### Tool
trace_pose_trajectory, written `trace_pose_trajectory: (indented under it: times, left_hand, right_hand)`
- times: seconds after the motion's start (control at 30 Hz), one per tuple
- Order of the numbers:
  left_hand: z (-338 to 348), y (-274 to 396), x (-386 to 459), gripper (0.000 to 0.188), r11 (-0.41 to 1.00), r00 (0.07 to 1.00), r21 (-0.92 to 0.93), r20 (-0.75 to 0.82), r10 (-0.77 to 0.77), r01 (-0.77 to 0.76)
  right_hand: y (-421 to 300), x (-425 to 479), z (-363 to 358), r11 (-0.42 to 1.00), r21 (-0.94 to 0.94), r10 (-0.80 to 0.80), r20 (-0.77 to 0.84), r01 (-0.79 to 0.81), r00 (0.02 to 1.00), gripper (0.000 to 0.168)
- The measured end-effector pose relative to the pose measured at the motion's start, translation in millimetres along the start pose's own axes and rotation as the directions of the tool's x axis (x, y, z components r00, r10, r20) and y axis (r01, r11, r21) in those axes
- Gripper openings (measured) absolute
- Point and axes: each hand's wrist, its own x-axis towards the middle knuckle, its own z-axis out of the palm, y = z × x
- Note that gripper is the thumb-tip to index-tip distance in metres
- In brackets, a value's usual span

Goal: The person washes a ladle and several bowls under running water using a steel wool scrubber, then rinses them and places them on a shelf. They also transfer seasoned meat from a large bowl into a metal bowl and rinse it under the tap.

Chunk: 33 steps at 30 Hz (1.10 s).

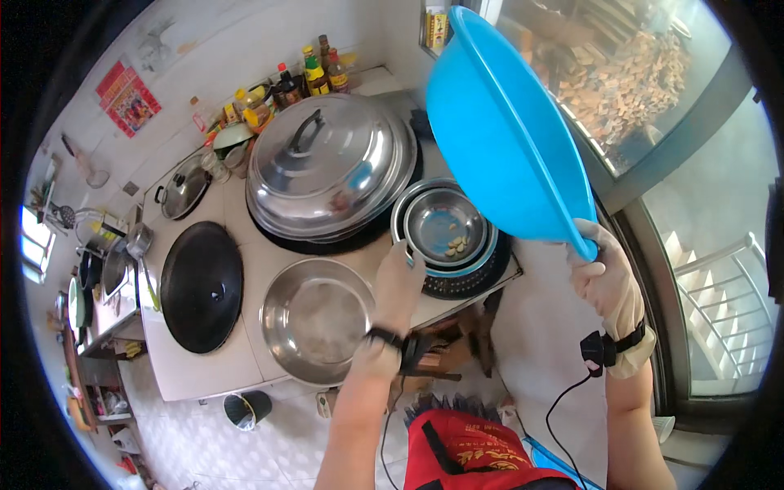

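My right hand (603,269), in a pale glove, grips the rim of a large blue plastic basin (484,141), which is raised and tilted on its side. The basin hangs partly over a small stainless steel bowl (425,229) with several peeled garlic cloves (456,246) in it. That bowl sits nested in wider vessels, over a black perforated piece (465,286) at the counter's corner. My left hand (398,285), also gloved, has its fingers closed on the near left rim of the bowls; which rim exactly I cannot tell. Below it lies a wide stainless steel basin (312,318).
A big lidded steel wok (331,165) takes up the back of the tiled counter (251,263). A black wok (202,288) lies left. Sauce bottles (315,73) line the wall. A glazed door frame (661,122) stands close on the right; a bin (247,409) is on the floor.
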Motion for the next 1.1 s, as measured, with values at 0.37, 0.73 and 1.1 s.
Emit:
trace_pose_trajectory:
  times: [0.37, 0.73, 1.1]
  left_hand:
    - [105.6, -35.1, 92.7, 0.022, 0.896, 0.965, 0.443, 0.225, -0.137, 0.024]
    - [-63.5, 3.4, 25.3, 0.028, 0.745, 0.942, -0.582, 0.13, -0.311, 0.326]
    - [-135.9, -166.9, -157.8, 0.03, 0.714, 0.776, -0.54, -0.164, -0.609, 0.446]
  right_hand:
    - [5.8, -25.3, 16.2, 0.984, -0.105, -0.154, -0.068, 0.146, 0.986, 0.014]
    - [0.0, -18.1, 9.6, 0.988, -0.086, -0.128, -0.037, 0.125, 0.991, 0.018]
    - [9.5, -2.1, 5.4, 0.991, -0.128, -0.046, -0.031, 0.042, 0.998, 0.023]
